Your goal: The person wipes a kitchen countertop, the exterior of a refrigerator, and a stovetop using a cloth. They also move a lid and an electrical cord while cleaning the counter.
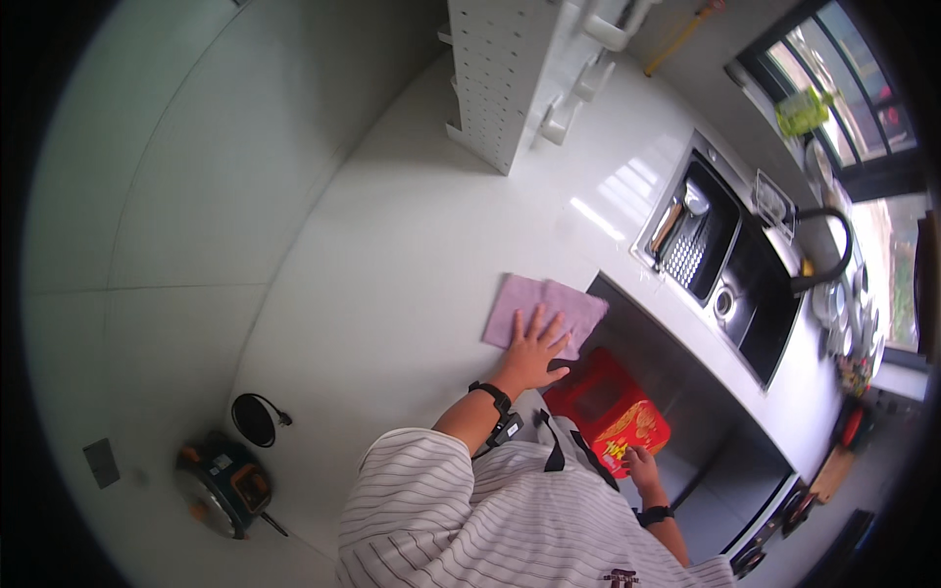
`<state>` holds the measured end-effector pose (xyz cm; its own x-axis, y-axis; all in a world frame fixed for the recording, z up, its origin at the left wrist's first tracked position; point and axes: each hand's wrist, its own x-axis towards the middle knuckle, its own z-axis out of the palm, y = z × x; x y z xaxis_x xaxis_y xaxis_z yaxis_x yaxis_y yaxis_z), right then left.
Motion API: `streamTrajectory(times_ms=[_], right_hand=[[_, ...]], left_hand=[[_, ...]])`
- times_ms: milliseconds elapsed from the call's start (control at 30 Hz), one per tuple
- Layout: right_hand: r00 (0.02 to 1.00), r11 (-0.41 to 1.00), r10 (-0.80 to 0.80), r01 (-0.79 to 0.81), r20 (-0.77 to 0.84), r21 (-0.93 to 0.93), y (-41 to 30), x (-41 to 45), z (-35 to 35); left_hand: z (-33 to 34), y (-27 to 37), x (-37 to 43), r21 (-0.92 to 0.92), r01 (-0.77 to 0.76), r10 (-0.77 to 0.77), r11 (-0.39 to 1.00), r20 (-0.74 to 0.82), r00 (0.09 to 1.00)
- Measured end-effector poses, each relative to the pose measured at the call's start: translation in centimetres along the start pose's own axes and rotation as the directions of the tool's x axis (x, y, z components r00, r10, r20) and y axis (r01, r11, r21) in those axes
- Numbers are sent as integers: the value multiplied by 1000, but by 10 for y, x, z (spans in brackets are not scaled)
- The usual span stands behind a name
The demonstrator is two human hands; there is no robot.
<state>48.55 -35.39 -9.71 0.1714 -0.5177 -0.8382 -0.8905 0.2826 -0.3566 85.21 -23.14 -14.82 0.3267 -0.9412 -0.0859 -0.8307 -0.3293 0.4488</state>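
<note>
My left hand (532, 349) lies palm down on a folded pink cloth (577, 305), its fingers spread. Under the cloth is a white countertop (412, 257), and the cloth's right corner reaches the counter's edge. My right hand (642, 469) hangs low at my side, beyond that edge, with the fingers loosely curled. No object shows in it, though its palm is turned out of sight. Behind it in the picture is a red carton (636, 426) with yellow printing, lower than the counter. Whether the hand touches the carton is unclear.
A double sink (725, 253) with a black faucet (831, 213) is set in the counter at right; utensils lie in one basin. A white pegboard (496, 81) stands at the top. An electric cooker (224, 485) and a coiled power cord (253, 420) are at lower left.
</note>
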Motion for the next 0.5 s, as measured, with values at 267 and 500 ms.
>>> streamTrajectory(times_ms=[267,500], right_hand=[[961,951,-277,272,-13,-145,-80,20,3],[987,969,-161,162,21,-184,-97,11,1]], left_hand=[[1,-47,99,53,-86,97,995,-255,962],[9,-65,141,179,-102,159,979,-344,925]])
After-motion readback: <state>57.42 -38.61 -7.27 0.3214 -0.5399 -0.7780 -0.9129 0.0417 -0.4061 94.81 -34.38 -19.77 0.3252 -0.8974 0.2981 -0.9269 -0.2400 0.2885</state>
